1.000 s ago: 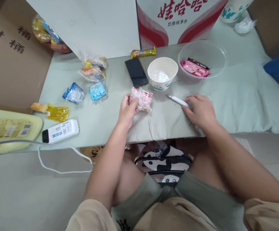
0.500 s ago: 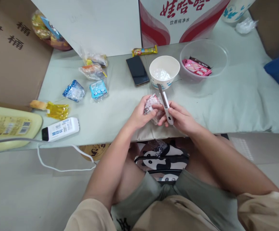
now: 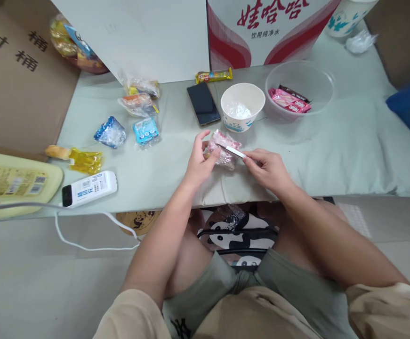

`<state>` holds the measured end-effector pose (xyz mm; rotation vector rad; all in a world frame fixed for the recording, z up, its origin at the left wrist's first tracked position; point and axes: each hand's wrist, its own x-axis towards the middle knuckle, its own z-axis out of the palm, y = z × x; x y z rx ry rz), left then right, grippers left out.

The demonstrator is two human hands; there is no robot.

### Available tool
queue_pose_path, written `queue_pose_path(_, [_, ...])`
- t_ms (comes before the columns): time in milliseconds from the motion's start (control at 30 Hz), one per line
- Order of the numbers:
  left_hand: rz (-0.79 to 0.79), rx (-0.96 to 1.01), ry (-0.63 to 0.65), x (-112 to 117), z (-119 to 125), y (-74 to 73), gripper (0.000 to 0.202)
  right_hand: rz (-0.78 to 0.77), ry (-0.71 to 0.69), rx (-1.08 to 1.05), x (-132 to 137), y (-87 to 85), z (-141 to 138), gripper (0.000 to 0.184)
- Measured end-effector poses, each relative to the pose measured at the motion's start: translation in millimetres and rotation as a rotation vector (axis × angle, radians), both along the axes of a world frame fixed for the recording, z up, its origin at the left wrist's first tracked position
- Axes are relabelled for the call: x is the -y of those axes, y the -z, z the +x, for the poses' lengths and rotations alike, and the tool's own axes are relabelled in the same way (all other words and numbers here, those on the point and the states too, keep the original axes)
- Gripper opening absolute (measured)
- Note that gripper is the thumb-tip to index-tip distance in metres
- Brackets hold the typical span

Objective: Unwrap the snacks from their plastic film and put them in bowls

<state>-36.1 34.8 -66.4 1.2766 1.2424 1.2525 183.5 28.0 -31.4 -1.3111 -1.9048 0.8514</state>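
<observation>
My left hand [image 3: 198, 162] pinches a small pink-and-clear snack packet [image 3: 224, 149] just above the table's [image 3: 155, 174] front edge. My right hand [image 3: 266, 168] grips a slim white cutter [image 3: 233, 151], whose tip lies across the packet. Just behind stands a white paper bowl [image 3: 242, 106] with clear wrapper scraps inside. To its right a clear plastic bowl [image 3: 299, 89] holds pink and dark wrapped snacks.
A black phone [image 3: 203, 103] and a yellow candy bar [image 3: 214, 75] lie behind the hands. Several wrapped snacks [image 3: 139, 110] are scattered at the left, with a white power strip [image 3: 89, 189] and its cable. Cardboard boxes stand left and behind. A panda-print bag [image 3: 242, 233] sits under the table.
My right hand picked the white cutter up off the table and brought it to the packet. My left hand lifted and turned the packet; the cutter now lies across it.
</observation>
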Motion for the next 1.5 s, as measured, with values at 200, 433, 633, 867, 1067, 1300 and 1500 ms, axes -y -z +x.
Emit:
queue_pose_path(200, [-0.09,0.236,-0.183,-7.1,-22.3,-9.3,0.063,0.052,0.112,0.268,-10.6,1.5,26.5,0.036])
queue_pose_path(433, [-0.217,0.197,0.122,4.5,-5.5,-22.7,0.056,0.247,0.285,0.298,-18.5,14.1,44.3,0.031])
queue_pose_path(633, [-0.209,0.074,0.267,12.0,10.5,-34.6,0.044,0.198,-0.126,-0.043,-2.5,1.2,20.2,0.045])
queue_pose_path(867, [-0.193,-0.138,-0.194,5.2,-13.8,-27.1,0.015,0.143,0.162,-0.002,-8.5,3.0,23.5,0.012])
queue_pose_path(1067, [0.076,-0.393,-0.081,8.4,-24.2,-30.8,0.04,0.146,0.16,0.031,-10.9,8.8,27.5,0.023])
queue_pose_path(1300, [0.104,-0.504,0.297,16.2,-13.5,-42.0,0.017,0.052,0.242,-0.003,-10.8,6.6,26.3,0.012])
queue_pose_path(1500, [0.021,-0.205,-0.01,14.6,-25.7,-40.2,0.034,-0.001,0.357,-0.061,-14.7,6.2,31.5,0.008])
